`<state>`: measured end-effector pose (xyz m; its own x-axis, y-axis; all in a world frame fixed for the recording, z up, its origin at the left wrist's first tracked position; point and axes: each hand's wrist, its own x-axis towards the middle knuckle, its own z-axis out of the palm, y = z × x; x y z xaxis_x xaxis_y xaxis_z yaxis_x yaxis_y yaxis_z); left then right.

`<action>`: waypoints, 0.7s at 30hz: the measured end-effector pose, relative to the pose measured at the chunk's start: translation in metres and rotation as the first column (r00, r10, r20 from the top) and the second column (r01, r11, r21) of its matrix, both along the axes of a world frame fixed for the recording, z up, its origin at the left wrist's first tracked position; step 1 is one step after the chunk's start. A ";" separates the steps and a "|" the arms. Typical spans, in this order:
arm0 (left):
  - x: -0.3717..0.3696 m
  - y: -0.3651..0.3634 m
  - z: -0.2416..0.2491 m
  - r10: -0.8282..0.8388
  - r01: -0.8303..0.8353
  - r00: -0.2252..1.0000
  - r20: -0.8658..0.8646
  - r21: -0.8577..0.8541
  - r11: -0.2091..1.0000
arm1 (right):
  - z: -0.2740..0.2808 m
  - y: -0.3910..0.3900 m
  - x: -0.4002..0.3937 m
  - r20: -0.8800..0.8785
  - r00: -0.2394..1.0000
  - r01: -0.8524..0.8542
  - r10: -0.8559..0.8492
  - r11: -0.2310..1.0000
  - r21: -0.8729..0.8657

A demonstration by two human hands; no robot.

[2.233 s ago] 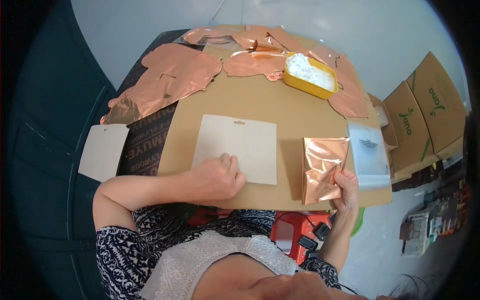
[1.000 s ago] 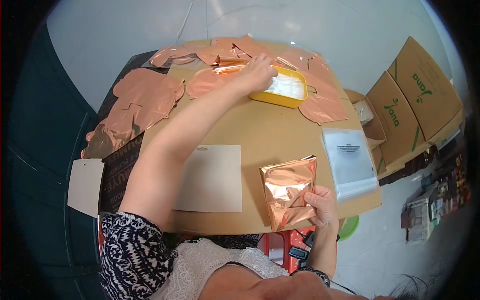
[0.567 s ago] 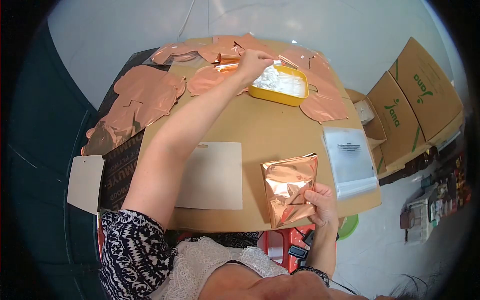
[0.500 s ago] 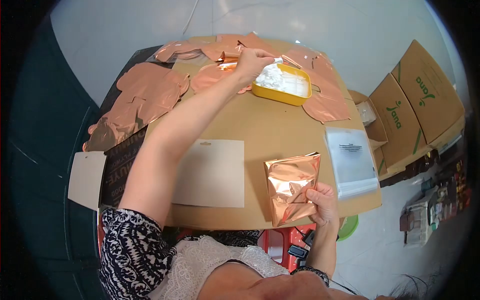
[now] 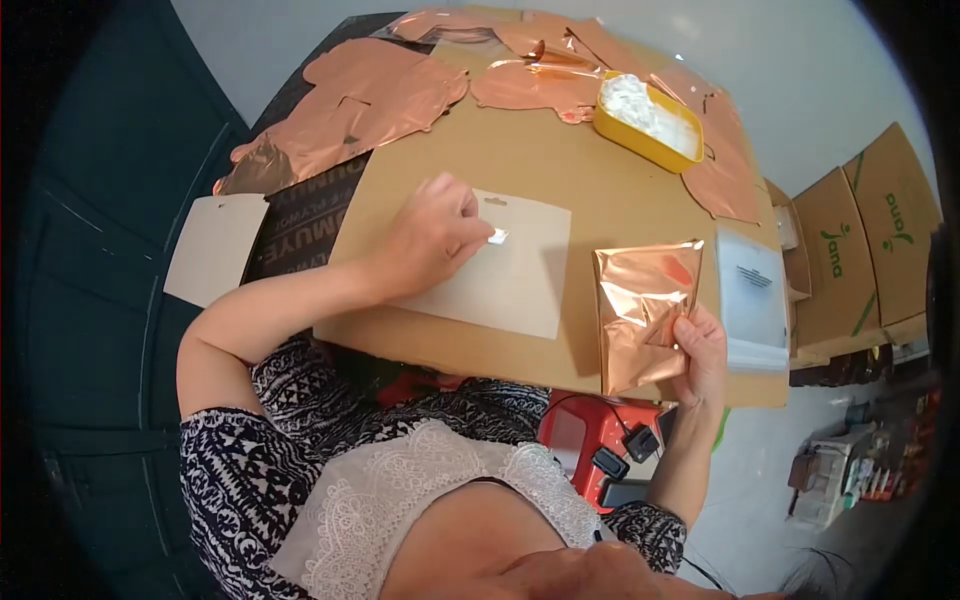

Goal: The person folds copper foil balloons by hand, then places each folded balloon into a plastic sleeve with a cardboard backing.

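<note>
My left hand [image 5: 432, 238] is over the beige card [image 5: 520, 285], its fingers pinched on a small white piece [image 5: 498, 236] near the card's hanging slot. My right hand [image 5: 702, 350] grips the lower right edge of a folded, shiny copper foil packet [image 5: 648, 320], thumb on its front, above the table's near edge. Farther back stands a yellow container [image 5: 645, 145] with white material inside.
Flat copper foil shapes [image 5: 350, 100] lie along the table's left and back edges. Clear plastic sleeves [image 5: 752, 300] lie at the right. Another beige card [image 5: 215, 245] is at far left. Cardboard boxes [image 5: 880, 240] and a red stool [image 5: 590, 440] stand beyond the table.
My left hand has come from the yellow container to over the beige card with the small white piece. My right hand still holds the foil packet. The camera view has shifted.
</note>
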<state>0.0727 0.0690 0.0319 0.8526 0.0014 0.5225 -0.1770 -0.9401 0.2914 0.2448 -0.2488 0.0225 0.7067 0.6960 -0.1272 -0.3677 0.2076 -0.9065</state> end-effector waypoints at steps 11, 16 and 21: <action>-0.053 0.021 0.006 -0.004 0.010 0.999 0.043 -0.142 0.990 | 0.035 0.094 0.015 0.125 0.882 -0.399 0.455 0.861 -0.317; -0.059 0.039 0.015 0.136 -0.130 0.988 0.073 -0.080 0.988 | 0.024 0.163 0.027 0.097 0.742 -0.578 0.663 0.707 -0.406; -0.038 0.020 0.025 0.057 -0.054 0.998 -0.015 0.169 0.984 | 0.021 0.209 0.025 0.121 0.622 -0.579 0.773 0.559 -0.594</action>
<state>0.0347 0.0887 0.0565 0.8637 -0.0375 0.5026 -0.1189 -0.9842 0.1310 0.2697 -0.0396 0.0434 0.1044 0.8970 -0.4295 0.1288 -0.4404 -0.8885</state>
